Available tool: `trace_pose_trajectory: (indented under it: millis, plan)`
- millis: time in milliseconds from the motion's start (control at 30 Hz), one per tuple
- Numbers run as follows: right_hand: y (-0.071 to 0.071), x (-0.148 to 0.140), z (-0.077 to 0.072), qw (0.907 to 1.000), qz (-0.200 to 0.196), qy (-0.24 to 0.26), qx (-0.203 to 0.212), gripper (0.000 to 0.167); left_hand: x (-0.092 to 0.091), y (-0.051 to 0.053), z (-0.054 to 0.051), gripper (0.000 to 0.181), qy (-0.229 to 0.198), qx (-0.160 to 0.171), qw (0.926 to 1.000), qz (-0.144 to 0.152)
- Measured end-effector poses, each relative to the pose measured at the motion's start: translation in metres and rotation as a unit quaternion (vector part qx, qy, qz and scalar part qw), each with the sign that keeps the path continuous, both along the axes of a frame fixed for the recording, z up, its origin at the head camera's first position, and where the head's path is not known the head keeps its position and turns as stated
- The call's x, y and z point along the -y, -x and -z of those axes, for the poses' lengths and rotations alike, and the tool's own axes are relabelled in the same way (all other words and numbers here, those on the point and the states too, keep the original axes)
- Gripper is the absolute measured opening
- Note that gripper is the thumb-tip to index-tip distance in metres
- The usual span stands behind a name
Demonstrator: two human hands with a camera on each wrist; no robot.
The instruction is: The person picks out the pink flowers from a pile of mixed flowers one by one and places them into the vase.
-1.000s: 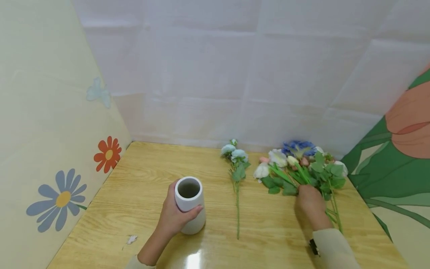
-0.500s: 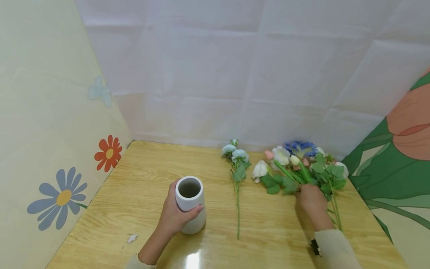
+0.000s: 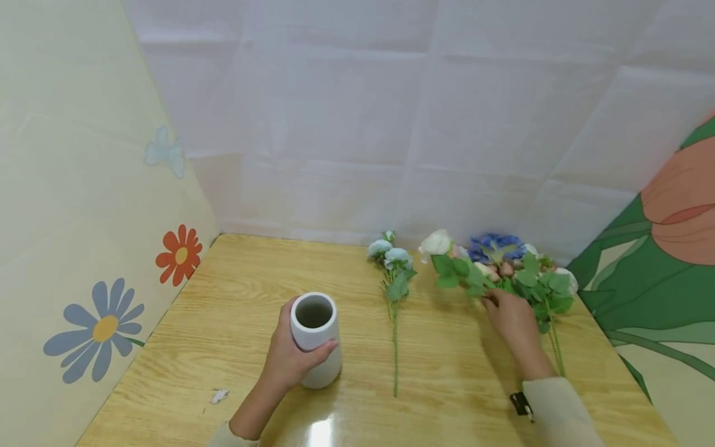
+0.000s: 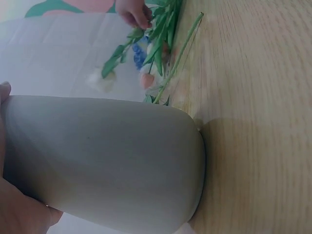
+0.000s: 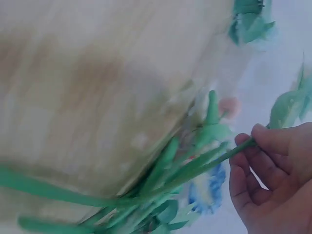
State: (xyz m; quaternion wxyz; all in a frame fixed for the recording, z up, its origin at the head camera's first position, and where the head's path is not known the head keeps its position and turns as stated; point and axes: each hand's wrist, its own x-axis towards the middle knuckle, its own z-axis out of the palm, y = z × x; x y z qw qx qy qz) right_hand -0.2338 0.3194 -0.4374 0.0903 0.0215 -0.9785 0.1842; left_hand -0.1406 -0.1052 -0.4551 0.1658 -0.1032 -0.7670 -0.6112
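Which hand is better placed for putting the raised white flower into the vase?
Probably the right hand: it pinches the stem of the white flower, while the left hand grips the vase.

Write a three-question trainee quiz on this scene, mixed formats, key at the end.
1. Multiple choice: what does the left hand grip?
A) blue flower
B) white vase
C) nothing

2. True or false: the light-blue flower spray stands inside the white vase.

3. Fill in: the right hand pinches the white flower by its ____.

Key:
1. B
2. False; it lies on the wooden table, to the right of the white vase in the head view.
3. stem
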Motion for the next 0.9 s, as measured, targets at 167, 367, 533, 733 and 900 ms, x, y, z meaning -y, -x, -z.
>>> trace_pose_trajectory:
  millis: [167, 367, 533, 733, 900]
  plan:
    - [0.0, 0.017, -0.013, 0.9994, -0.004, 0.033, -0.011, 0.028, 0.0, 0.0, 0.0, 0.09, -0.003, 0.006, 1.0, 0.002]
    - [0.007, 0.039, -0.025, 0.9983, -0.002, 0.059, -0.002, 0.03, 0.0, 0.0, -0.001, 0.09, -0.007, 0.013, 0.9999, 0.007]
    - [0.012, 0.055, -0.021, 0.9955, -0.001, 0.088, 0.035, 0.03, -0.001, 0.0, -0.001, 0.09, -0.005, 0.017, 0.9999, 0.001]
    - [0.019, 0.078, -0.005, 0.9933, -0.004, 0.087, 0.077, 0.033, 0.0, -0.001, -0.001, 0.09, 0.0, 0.013, 0.9999, -0.006]
    - [0.02, 0.093, 0.009, 0.9937, 0.0, 0.066, 0.09, 0.024, 0.0, -0.002, 0.0, 0.089, 0.0, 0.008, 1.0, -0.005]
